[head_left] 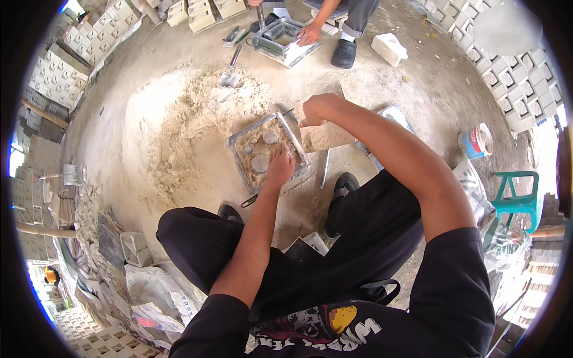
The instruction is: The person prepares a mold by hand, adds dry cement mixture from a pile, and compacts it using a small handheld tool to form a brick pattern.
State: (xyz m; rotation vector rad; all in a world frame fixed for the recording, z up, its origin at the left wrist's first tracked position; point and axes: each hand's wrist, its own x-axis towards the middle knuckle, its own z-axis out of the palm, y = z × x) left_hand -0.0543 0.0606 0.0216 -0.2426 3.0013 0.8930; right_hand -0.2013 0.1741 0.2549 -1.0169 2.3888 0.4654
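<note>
In front of my feet lies a square metal mould [237, 156] filled with damp, sandy mix [255, 142]. Several round discs, among them a large one [260, 163], show in its surface. My left hand [282, 163] rests on the mix at the mould's right side, fingers stretched out. Just beyond the mould's upper right corner, my right hand [319, 110] is closed, and whatever it grips is hidden beneath the fingers. A flat tan board [328, 136] lies under and beside that hand.
Loose sand [191, 113] is heaped left of the mould, with a small shovel [230, 79] on it. Across from me another person's hand [309, 34] touches a second mould [276, 37]. A pale block [389, 49], a bucket [476, 141] and a green stool [517, 203] stand right.
</note>
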